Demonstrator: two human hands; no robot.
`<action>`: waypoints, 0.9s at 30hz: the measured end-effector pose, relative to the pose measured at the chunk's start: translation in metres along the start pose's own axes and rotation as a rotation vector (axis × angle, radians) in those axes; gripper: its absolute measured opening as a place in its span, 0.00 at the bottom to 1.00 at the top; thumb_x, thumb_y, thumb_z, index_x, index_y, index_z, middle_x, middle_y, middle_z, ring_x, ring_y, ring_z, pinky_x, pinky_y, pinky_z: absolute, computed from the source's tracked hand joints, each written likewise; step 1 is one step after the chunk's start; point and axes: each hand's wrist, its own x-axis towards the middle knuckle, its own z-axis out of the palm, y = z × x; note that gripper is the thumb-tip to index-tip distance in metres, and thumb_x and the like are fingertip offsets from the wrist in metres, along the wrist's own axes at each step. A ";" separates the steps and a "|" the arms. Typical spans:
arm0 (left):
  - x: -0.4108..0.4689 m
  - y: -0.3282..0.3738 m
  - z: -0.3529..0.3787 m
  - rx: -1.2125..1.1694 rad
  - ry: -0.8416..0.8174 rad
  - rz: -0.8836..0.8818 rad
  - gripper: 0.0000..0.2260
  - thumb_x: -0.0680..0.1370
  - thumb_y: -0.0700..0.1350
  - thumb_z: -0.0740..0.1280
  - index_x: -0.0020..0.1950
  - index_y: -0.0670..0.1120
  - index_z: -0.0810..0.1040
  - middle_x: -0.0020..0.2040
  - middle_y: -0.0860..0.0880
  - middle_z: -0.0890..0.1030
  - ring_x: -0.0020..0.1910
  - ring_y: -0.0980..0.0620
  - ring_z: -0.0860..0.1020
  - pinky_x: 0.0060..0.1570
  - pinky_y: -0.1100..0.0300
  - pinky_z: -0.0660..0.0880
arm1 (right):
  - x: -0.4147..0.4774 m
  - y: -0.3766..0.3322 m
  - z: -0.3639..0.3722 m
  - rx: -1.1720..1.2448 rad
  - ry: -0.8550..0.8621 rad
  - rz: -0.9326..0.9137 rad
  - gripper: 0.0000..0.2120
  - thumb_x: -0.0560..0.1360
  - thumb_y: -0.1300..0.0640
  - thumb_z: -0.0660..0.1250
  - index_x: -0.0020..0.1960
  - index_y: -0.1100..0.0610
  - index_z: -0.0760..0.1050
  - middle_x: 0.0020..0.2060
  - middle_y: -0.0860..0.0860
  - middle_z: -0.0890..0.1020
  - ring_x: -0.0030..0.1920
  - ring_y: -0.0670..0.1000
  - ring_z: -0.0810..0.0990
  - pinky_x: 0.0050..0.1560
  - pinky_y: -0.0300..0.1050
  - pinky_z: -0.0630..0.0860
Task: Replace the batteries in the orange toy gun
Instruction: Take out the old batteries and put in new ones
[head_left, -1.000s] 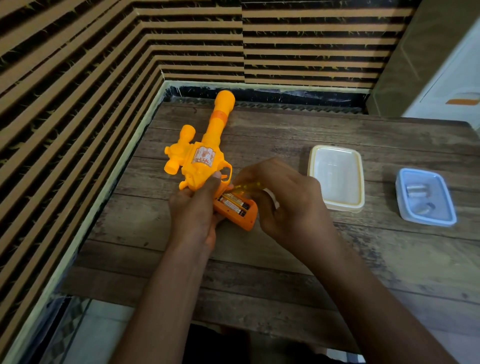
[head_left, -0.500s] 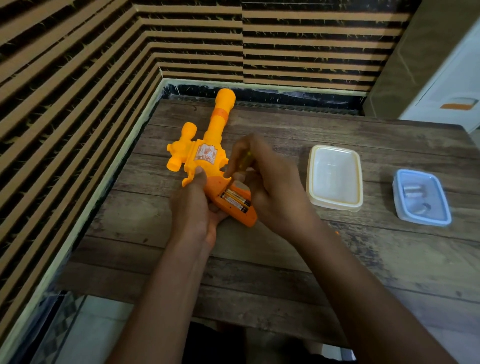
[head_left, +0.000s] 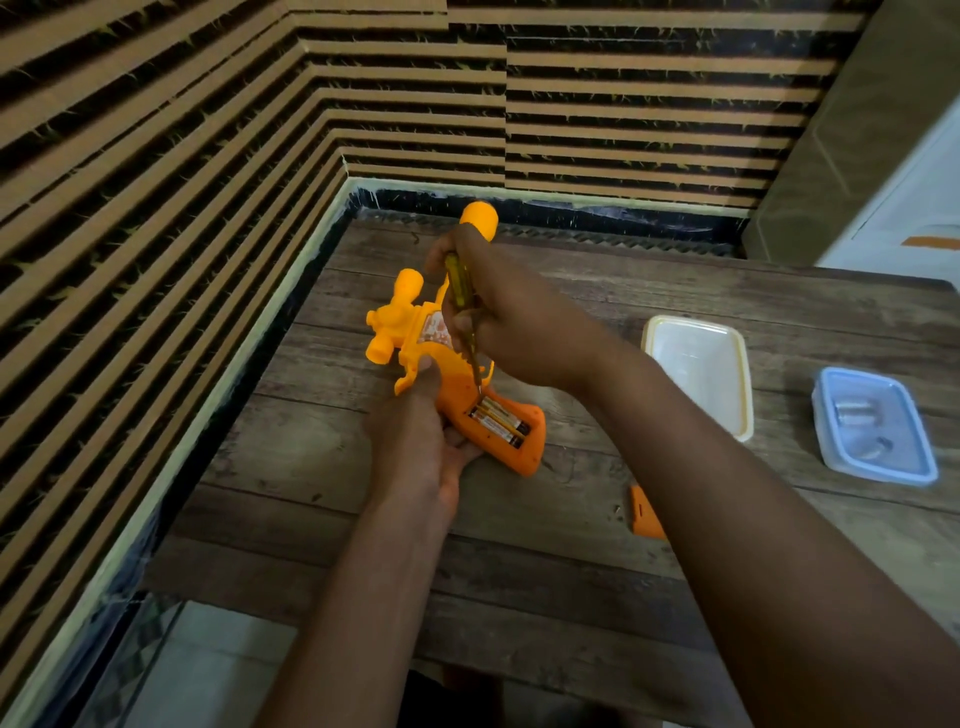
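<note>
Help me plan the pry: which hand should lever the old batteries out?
Right hand: it holds the screwdriver, tip at the batteries. The left hand steadies the toy gun.

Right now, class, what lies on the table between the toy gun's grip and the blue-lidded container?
In the head view, the cream-rimmed container lies between the toy gun and the blue-lidded container, farther back; the rest is bare table.

Bare table (head_left: 519, 571) lies near; two tubs (head_left: 696, 374) crowd the right.
</note>
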 end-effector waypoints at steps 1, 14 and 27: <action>0.000 -0.001 0.000 0.006 0.001 0.001 0.19 0.84 0.54 0.65 0.73 0.47 0.77 0.63 0.39 0.84 0.52 0.43 0.87 0.33 0.50 0.84 | 0.003 0.000 -0.002 -0.007 -0.022 0.021 0.19 0.79 0.72 0.60 0.67 0.61 0.65 0.40 0.52 0.77 0.41 0.54 0.82 0.39 0.50 0.79; 0.004 -0.001 0.000 0.028 0.044 -0.037 0.18 0.84 0.54 0.66 0.70 0.46 0.78 0.60 0.40 0.85 0.48 0.45 0.86 0.30 0.54 0.82 | 0.013 -0.010 -0.026 0.011 -0.149 0.106 0.21 0.78 0.70 0.63 0.68 0.56 0.67 0.43 0.53 0.79 0.44 0.55 0.86 0.46 0.64 0.84; -0.001 0.001 0.002 0.004 0.005 -0.034 0.19 0.84 0.52 0.66 0.73 0.46 0.76 0.63 0.39 0.83 0.53 0.42 0.85 0.39 0.48 0.81 | -0.069 0.011 0.007 0.036 0.313 0.134 0.23 0.76 0.68 0.68 0.68 0.52 0.76 0.39 0.36 0.78 0.41 0.34 0.79 0.43 0.27 0.72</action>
